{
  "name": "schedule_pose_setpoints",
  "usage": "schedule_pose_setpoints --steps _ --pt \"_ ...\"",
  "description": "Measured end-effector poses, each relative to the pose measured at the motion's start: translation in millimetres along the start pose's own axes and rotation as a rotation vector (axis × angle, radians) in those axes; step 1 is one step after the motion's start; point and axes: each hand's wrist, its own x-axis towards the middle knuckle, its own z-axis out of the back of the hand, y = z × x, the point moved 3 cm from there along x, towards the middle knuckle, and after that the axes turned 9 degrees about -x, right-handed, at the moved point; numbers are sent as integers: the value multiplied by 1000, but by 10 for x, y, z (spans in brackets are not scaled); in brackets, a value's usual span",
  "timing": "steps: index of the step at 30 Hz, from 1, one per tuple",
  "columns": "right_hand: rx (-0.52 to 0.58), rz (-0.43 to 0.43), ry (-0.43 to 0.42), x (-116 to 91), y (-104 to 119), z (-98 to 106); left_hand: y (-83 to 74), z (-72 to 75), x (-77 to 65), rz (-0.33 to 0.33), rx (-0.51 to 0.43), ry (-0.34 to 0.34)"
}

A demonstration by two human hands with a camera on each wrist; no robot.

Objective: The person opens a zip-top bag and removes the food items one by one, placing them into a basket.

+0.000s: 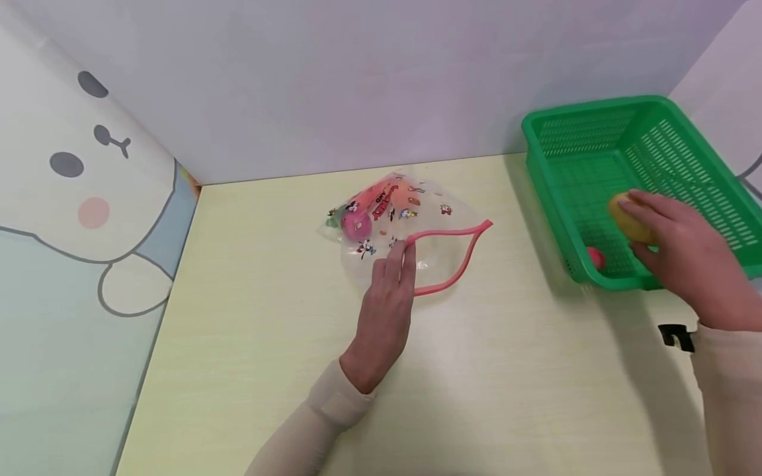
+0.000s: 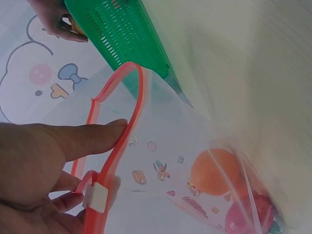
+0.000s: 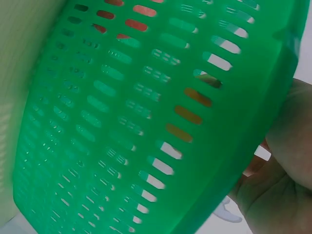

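Observation:
My left hand (image 1: 385,307) holds the red zip edge (image 1: 448,233) of a clear slider bag (image 1: 437,206) printed with cartoon figures. In the left wrist view the thumb lies against the rim near a white slider (image 2: 98,197), and the bag's mouth gapes. Inside the bag are a pink ball-like thing (image 1: 357,227), an orange round one (image 2: 215,171) and something green. My right hand (image 1: 693,254) grips a yellow rounded thing (image 1: 632,221) over the green basket (image 1: 544,188); in the right wrist view the basket wall mostly hides it.
A small red round thing (image 1: 596,258) lies in the basket's near left corner. The basket stands at the right of the pale wooden table (image 1: 256,370). A plain wall (image 1: 357,86) rises behind, with a cartoon-printed cloth (image 1: 89,264) at the left.

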Motion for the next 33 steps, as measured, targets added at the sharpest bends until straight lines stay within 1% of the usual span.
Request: schedule_pose_setpoints --steps 9,12,17,22,26,29,33 --pt "-3 -23 141 104 -23 -7 -5 -4 6 -2 -8 -3" --pt "6 -33 168 118 -45 -8 -4 -3 8 1 -13 2" --pt "-11 -48 243 131 -93 -26 -5 2 10 8 -23 9" --pt "-26 -37 303 168 -132 -44 -1 5 5 18 -30 12" --pt "-34 -42 362 196 -162 -60 1 -3 11 10 -16 0" --pt "-33 -34 390 214 -182 -81 4 -16 18 0 8 -13" --pt "7 -10 401 229 -204 -118 11 -25 20 -6 20 -21"
